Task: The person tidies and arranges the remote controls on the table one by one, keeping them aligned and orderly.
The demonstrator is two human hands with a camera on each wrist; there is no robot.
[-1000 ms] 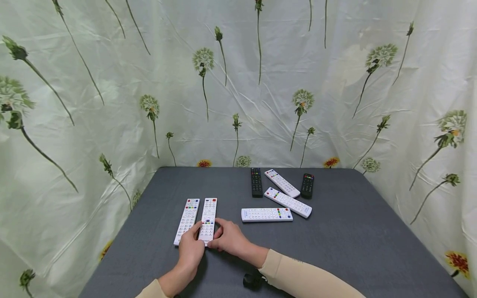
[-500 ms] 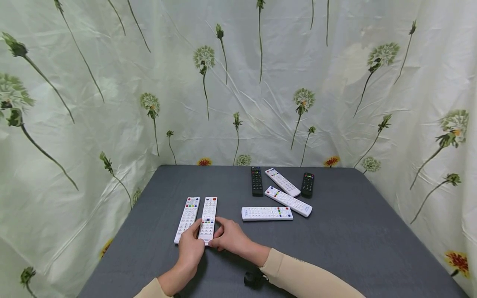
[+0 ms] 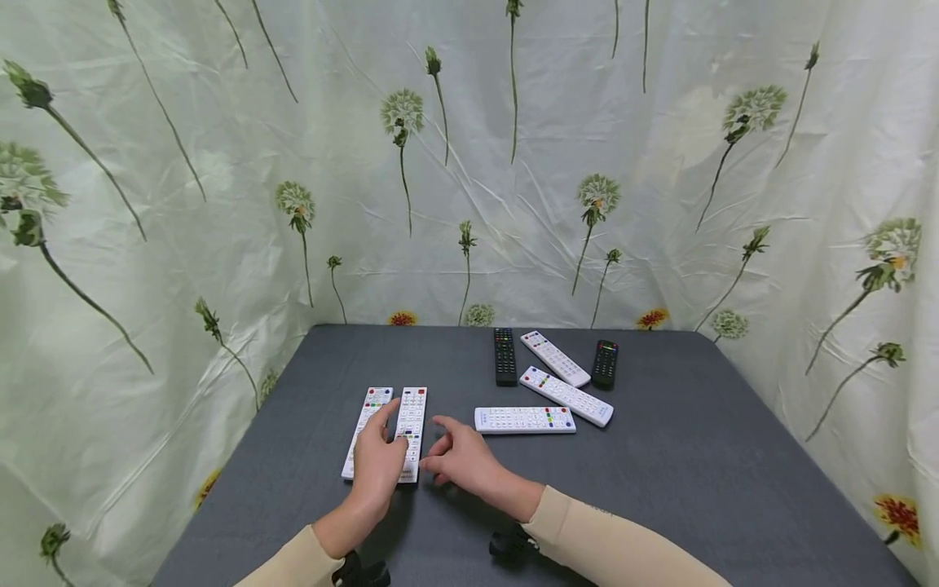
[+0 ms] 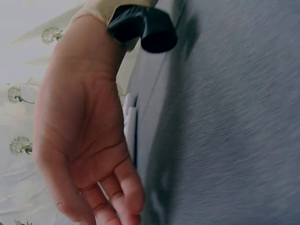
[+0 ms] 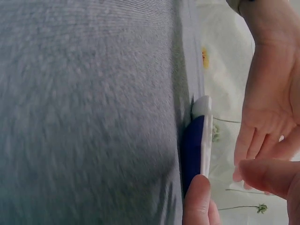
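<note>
Left hand (image 3: 377, 465) over left remote (image 3: 372, 405) and right remote (image 3: 412, 424), both white, side by side on grey tabletop (image 3: 697, 489); grip loose, thumb and forefinger apart, nothing held, contact can't tell. Right hand (image 3: 469, 465) just beside right remote's near end; grip part open, thumb clear of forefinger, nothing held. Farther right: white crosswise remote (image 3: 525, 421), white slanted remote (image 3: 566, 397), white far remote (image 3: 555, 359), long black remote (image 3: 504, 357), short black remote (image 3: 605, 364). Flowered curtain (image 3: 330, 147) behind.
</note>
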